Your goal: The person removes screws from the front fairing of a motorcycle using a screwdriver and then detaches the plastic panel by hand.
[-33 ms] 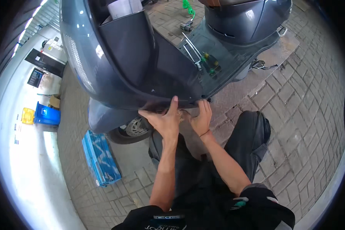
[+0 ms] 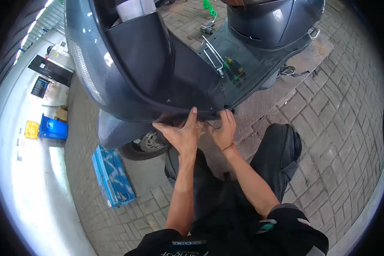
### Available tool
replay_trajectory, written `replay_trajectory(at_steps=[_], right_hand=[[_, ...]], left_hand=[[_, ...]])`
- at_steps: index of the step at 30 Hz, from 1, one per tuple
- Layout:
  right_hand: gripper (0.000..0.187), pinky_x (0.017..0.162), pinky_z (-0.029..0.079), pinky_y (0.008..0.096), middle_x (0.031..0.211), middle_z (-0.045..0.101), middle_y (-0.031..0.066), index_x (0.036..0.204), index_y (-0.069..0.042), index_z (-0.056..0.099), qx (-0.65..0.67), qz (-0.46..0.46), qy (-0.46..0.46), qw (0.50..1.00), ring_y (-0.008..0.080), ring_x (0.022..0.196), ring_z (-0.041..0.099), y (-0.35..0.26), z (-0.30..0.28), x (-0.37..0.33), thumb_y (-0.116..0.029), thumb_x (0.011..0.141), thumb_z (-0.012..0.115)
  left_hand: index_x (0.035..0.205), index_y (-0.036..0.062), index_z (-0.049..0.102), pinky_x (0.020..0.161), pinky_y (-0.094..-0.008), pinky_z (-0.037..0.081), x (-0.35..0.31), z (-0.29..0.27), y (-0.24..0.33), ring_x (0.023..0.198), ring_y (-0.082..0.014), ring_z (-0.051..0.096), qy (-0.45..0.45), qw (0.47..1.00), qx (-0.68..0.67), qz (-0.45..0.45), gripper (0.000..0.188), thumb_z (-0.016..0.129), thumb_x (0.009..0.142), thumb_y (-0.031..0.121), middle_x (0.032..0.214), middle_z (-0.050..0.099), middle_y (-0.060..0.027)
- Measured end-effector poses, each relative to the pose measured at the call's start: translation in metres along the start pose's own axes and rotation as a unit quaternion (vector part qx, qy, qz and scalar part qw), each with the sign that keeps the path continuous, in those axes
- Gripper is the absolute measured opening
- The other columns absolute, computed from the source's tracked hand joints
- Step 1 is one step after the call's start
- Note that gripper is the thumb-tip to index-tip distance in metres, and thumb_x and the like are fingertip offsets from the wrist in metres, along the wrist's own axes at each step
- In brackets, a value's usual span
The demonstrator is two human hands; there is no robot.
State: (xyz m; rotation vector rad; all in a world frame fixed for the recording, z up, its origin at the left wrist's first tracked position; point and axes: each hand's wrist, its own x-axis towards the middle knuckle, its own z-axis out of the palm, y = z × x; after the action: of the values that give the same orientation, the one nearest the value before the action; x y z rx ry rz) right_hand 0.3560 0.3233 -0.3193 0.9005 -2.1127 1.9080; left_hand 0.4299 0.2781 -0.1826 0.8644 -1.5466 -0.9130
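A dark grey scooter (image 2: 145, 55) stands in front of me, its front end to the left. My left hand (image 2: 184, 140) grips the bottom edge of its lower side panel (image 2: 179, 100), with the thumb up against the outside and the other fingers partly hidden beneath. Close by on the right, my right hand (image 2: 224, 134) holds the same edge near the footboard (image 2: 264, 64), fingertips pressed together on the panel. What lies behind the panel is hidden. Screwdrivers with green and yellow handles (image 2: 234, 70) and a metal hand wrench (image 2: 214, 55) rest on the footboard.
A blue metal toolbox (image 2: 112, 176) sits on the paving at left, near the front wheel (image 2: 151, 143). Beyond the scooter lies an air tool (image 2: 207, 29) on a green coiled hose (image 2: 209, 7). Blue (image 2: 53, 128) and yellow bins (image 2: 31, 129) stand by the white wall.
The scooter's front body and panel have shifted very slightly left. My left hand has moved a little left with them; the right hand keeps its grip almost unmoved.
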Motion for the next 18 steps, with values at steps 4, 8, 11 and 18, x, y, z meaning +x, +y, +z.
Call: replay_trajectory(at_steps=[4, 8, 11, 18], right_hand=[[0.044, 0.081, 0.047, 0.0494, 0.097, 0.058, 0.0171, 0.097, 0.0, 0.06, 0.084, 0.022, -0.005, 0.996, 0.0426, 0.097, 0.056, 0.009, 0.002, -0.006, -0.014, 0.068, 0.091], [0.039, 0.077, 0.048, 0.0477, 0.096, 0.057, 0.0198, 0.096, 0.002, 0.06, 0.098, -0.015, -0.02, 0.995, 0.0432, 0.09, 0.058, 0.005, 0.004, -0.044, -0.005, 0.068, 0.086], [0.037, 0.084, 0.048, 0.048, 0.104, 0.057, 0.0212, 0.103, 0.003, 0.062, 0.099, 0.051, -0.025, 0.994, 0.043, 0.099, 0.057, -0.006, 0.0, -0.046, 0.007, 0.07, 0.079], [0.041, 0.095, 0.048, 0.0465, 0.109, 0.059, 0.0194, 0.113, 0.002, 0.062, 0.097, 0.091, -0.036, 0.99, 0.0418, 0.109, 0.058, -0.041, -0.026, -0.032, 0.005, 0.075, 0.078]], left_hand=[[0.146, -0.0063, 0.033, 0.11, -0.0413, 0.04, 0.006, -0.008, -0.014, 0.127, -0.0288, 0.051, -0.031, 0.995, 0.046, 0.082, 0.089, 0.091, 0.079, 0.007, 0.139, 0.048, -0.0201], [0.145, -0.0057, 0.035, 0.107, -0.0377, 0.043, -0.008, -0.036, -0.021, 0.123, -0.0266, 0.052, -0.022, 0.998, 0.004, 0.052, 0.089, 0.092, 0.078, 0.01, 0.135, 0.051, -0.0178], [0.144, -0.0047, 0.035, 0.103, -0.0355, 0.046, -0.009, -0.044, -0.019, 0.117, -0.0249, 0.054, -0.041, 0.994, 0.105, 0.009, 0.087, 0.091, 0.078, 0.007, 0.13, 0.053, -0.016], [0.136, -0.0056, 0.032, 0.096, -0.0365, 0.049, -0.003, -0.02, -0.004, 0.109, -0.0242, 0.057, 0.004, 1.0, 0.007, 0.028, 0.082, 0.086, 0.075, 0.003, 0.117, 0.055, -0.0177]])
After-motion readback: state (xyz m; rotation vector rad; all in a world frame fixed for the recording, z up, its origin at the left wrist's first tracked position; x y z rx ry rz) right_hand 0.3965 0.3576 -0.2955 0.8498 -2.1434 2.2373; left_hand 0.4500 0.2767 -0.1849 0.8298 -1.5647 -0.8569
